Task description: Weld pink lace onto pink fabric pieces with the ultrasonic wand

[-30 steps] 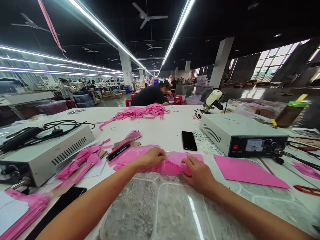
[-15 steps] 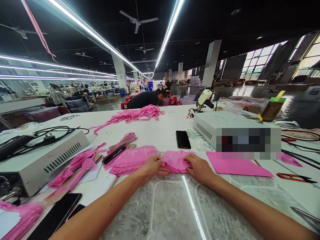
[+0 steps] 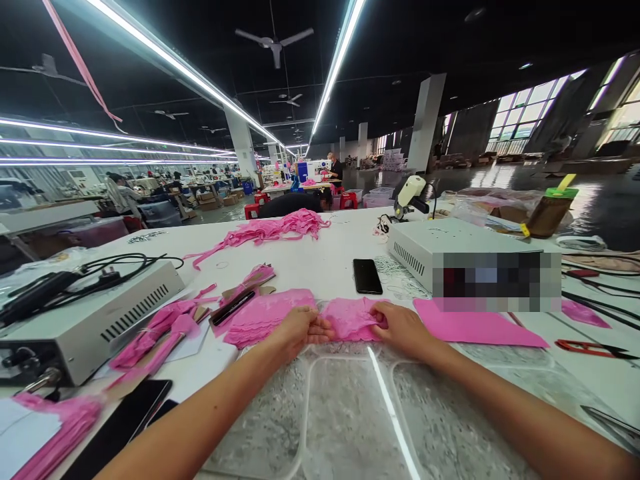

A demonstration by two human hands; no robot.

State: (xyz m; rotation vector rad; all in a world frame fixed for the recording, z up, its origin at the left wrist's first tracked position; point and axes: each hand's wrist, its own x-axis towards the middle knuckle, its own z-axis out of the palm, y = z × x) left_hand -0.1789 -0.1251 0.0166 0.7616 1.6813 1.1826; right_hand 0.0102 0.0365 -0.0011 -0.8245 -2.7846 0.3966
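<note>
A small pink fabric piece (image 3: 350, 319) with a wavy edge lies in front of me on the grey marbled mat (image 3: 350, 407). My right hand (image 3: 400, 328) pinches its right edge between thumb and fingers. At the piece's left edge rests my left hand (image 3: 307, 327), fingers stretched out and reaching to the fabric. Directly left of that hand is a layered stack of pink fabric pieces (image 3: 273, 313), partly covered by it. A black marker (image 3: 233, 307) lies along the stack's left side. To the right of my right hand lies a flat pink sheet (image 3: 475, 325).
A black phone (image 3: 367, 276) lies beyond the fabric. Grey boxes stand at right (image 3: 455, 233) and left (image 3: 100, 320), near cables. Red-handled thread snips (image 3: 595, 349) lie at right. A pink fabric heap (image 3: 280, 228) is at the back, before a person bent low.
My left hand has gone from a pinch at the piece's left edge to outstretched fingers. My right hand still pinches the right edge. The person beyond the table has bent lower.
</note>
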